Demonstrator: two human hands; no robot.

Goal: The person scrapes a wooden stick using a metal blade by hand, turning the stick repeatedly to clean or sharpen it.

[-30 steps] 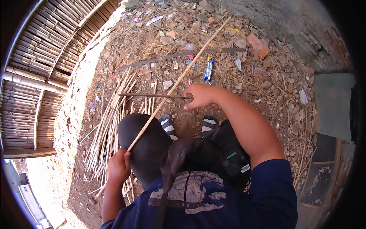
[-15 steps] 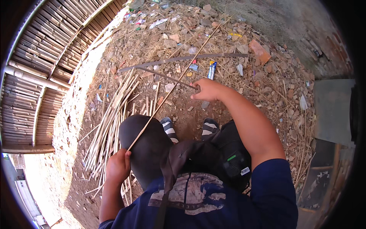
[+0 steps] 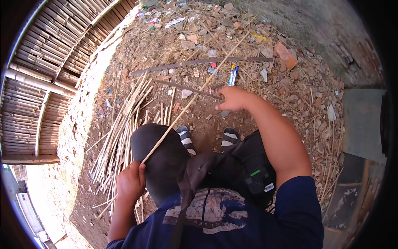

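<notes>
Left hand (image 3: 131, 181) gripping the near end of a long bamboo strip (image 3: 195, 94), lower left of frame, and running it diagonally up toward the upper right over rubble. Right hand (image 3: 233, 98) closing around a long knife (image 3: 188, 88) at frame centre, blade pointing left and crossing the strip. Sitting beside a pile of split bamboo (image 3: 124, 124) at left centre. Lying near the knuckles, just a blue wrapper (image 3: 233, 75).

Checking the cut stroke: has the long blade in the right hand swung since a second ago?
Yes. The blade tip swung up toward the grey strip.
</notes>
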